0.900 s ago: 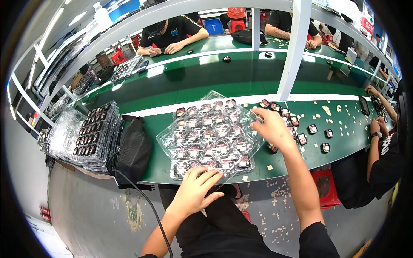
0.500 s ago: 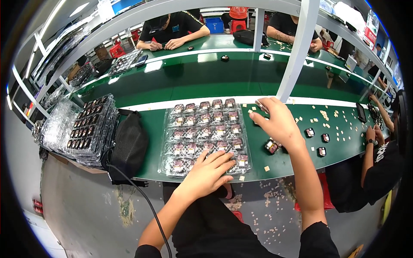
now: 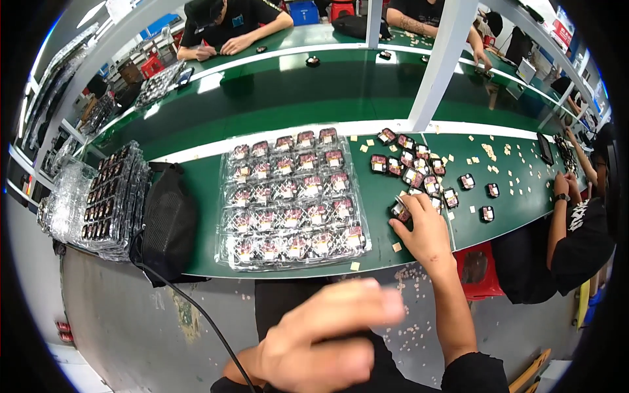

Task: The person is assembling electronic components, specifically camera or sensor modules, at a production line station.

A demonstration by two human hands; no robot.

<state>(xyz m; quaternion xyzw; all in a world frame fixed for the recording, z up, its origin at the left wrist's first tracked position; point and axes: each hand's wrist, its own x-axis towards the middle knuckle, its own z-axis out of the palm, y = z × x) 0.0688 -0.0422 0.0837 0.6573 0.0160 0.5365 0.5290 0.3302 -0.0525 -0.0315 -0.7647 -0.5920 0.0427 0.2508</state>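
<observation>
A clear plastic tray (image 3: 359, 209) lies on the green bench in front of me, with rows of small black square units in its pockets. Each unit shows a dark red inside and a pale label. Right of the tray sits a loose cluster of the same units (image 3: 413, 177). My right hand (image 3: 424, 229) has its thumb and fingers closed around one black unit (image 3: 398, 211) at the cluster's near edge; the fingers partly cover it. Raised above my lap, off the bench, my left hand (image 3: 327, 337) is blurred, its fingers stretched out and nothing seen in them.
Stacked filled trays (image 3: 108, 196) and a black bag (image 3: 170, 219) stand at left, a cable running from there towards me. Pale square chips (image 3: 491, 154) and separate units (image 3: 487, 213) lie at right. A white post (image 3: 436, 72) rises behind. Co-workers sit opposite and at right.
My left hand has come off the tray and back towards me. My right hand has moved nearer, from above the cluster to a unit at its near edge. The view has shifted slightly.
</observation>
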